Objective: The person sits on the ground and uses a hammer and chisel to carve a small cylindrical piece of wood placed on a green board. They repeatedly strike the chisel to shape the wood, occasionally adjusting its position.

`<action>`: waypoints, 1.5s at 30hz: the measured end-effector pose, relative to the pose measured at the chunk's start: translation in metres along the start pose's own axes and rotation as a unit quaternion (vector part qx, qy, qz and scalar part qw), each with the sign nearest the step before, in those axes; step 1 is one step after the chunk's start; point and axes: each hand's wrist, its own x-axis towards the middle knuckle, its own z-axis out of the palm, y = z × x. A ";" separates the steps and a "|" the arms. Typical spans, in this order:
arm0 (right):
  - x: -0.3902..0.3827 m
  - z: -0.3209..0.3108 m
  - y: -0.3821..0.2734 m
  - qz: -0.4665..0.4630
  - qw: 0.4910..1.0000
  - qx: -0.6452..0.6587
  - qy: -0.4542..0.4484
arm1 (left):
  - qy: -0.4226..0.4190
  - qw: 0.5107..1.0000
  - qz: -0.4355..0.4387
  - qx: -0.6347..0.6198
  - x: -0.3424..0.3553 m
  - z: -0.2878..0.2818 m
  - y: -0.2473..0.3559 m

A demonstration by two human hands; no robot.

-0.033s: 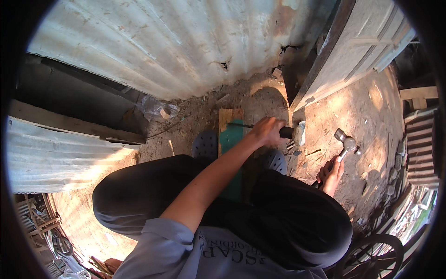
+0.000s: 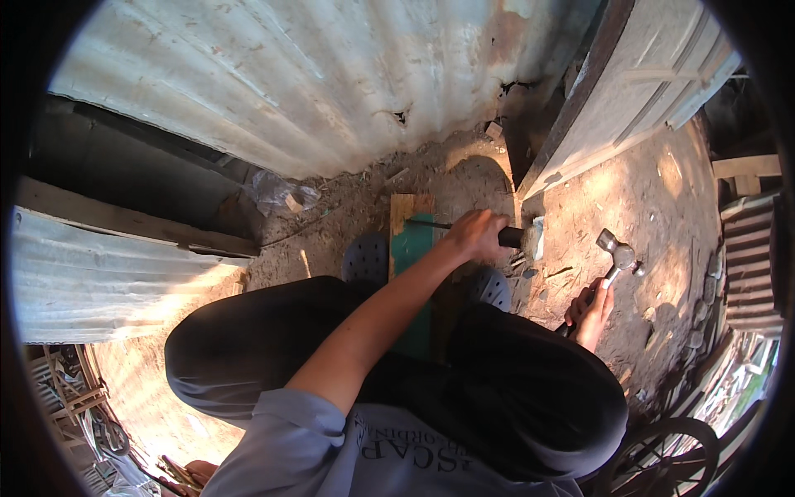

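A wooden board (image 2: 414, 253), painted green with a bare strip at its far end, lies on the ground between my feet. My left hand (image 2: 480, 234) is closed around a black-handled tool (image 2: 511, 237), held sideways over the board. Its thin dark shaft points left, and its tip meets the green paint near the bare strip. I cannot tell whether it is a chisel or a screwdriver. To the right, my right hand (image 2: 590, 313) grips a ball-peen hammer (image 2: 620, 253) by its handle. The hammer's head is raised, apart from the tool.
Perforated clogs (image 2: 364, 257) flank the board. A corrugated metal sheet (image 2: 331, 83) stands ahead, and a pale panelled door (image 2: 629, 91) stands at the far right. Clear plastic (image 2: 281, 195) lies at the left. A spoked wheel (image 2: 662, 455) is at the lower right.
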 end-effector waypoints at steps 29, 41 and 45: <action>-0.006 -0.018 0.001 0.001 0.998 0.028 0.060 | 0.056 0.998 -0.028 -0.021 0.019 -0.002 0.007; -0.006 -0.020 0.005 0.009 0.998 0.026 0.049 | 0.098 0.994 -0.028 -0.041 0.020 -0.001 0.002; -0.006 -0.019 0.005 0.013 0.999 0.022 0.048 | 0.093 0.995 -0.024 -0.013 0.022 -0.005 0.004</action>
